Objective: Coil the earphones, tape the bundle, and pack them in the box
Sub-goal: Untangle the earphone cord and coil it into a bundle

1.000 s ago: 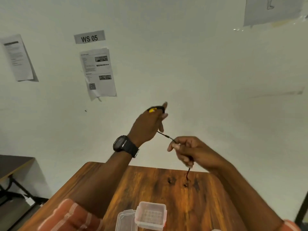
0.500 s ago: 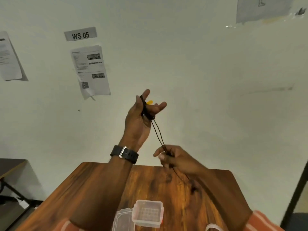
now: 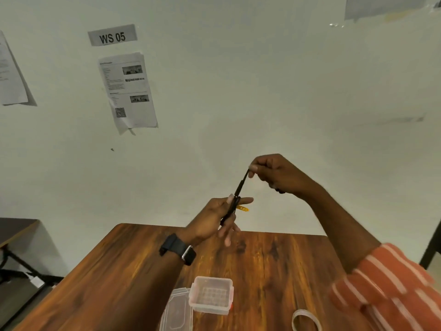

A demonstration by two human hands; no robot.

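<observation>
Black earphones point(image 3: 239, 187) with a yellow piece stretch between my two hands above the table's far edge. Their cord is wound around the spread fingers of my left hand point(image 3: 214, 219), which points to the right. My right hand point(image 3: 274, 173) is higher and to the right, pinching the free end of the cord taut. A small clear plastic box point(image 3: 211, 295) stands open on the wooden table point(image 3: 119, 271) near me, with its clear lid point(image 3: 176, 311) lying beside it on the left. A roll of clear tape point(image 3: 305, 318) lies at the bottom right.
A white wall with taped paper sheets and a "WS 05" label point(image 3: 112, 35) is right behind the table. Another dark table point(image 3: 14, 230) stands at the left, and a black post point(image 3: 432, 247) rises at the right edge.
My left hand has dropped and turned sideways with the coil on its fingers. My right hand has risen from below the left hand to above it, carrying the cord end up.
</observation>
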